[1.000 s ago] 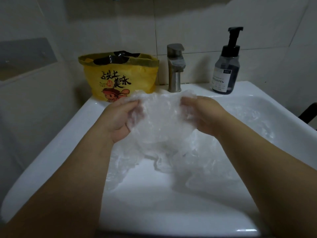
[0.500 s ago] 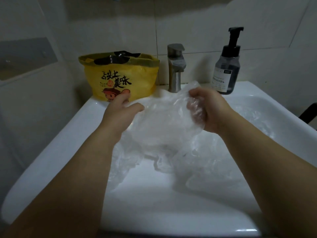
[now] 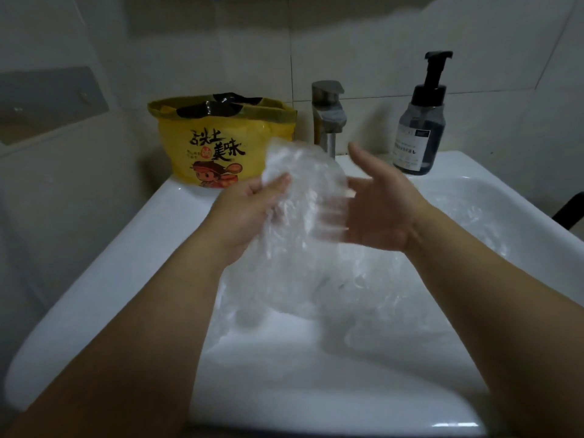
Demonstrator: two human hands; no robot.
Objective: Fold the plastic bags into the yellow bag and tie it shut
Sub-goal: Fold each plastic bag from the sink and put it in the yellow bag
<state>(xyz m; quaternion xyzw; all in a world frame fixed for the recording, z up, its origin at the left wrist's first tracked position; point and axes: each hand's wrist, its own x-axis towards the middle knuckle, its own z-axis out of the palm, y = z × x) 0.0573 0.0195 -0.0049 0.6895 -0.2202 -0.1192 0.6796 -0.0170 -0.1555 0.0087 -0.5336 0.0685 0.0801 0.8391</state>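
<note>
A crumpled clear plastic bag (image 3: 303, 191) is held up over the white sink (image 3: 126, 248). My left hand (image 3: 246, 213) grips its left side, thumb on the front. My right hand (image 3: 379, 210) is spread with straight fingers, flat against the bag's right side, blurred from motion. More clear plastic bags (image 3: 363, 305) lie crumpled in the basin below. The yellow bag (image 3: 221, 143) with printed characters and a cartoon figure stands open on the sink's back left corner, with black plastic (image 3: 218, 105) showing at its mouth.
A steel faucet (image 3: 328, 118) rises at the back middle of the sink. A dark soap pump bottle (image 3: 423, 121) stands at the back right. Tiled walls close in behind and to the left. A dark object (image 3: 568, 213) pokes in at the right edge.
My right hand let go of the bag's top edge and spread flat against its side. My left hand shifted right and took hold of the bag, which is now bunched narrower and higher.
</note>
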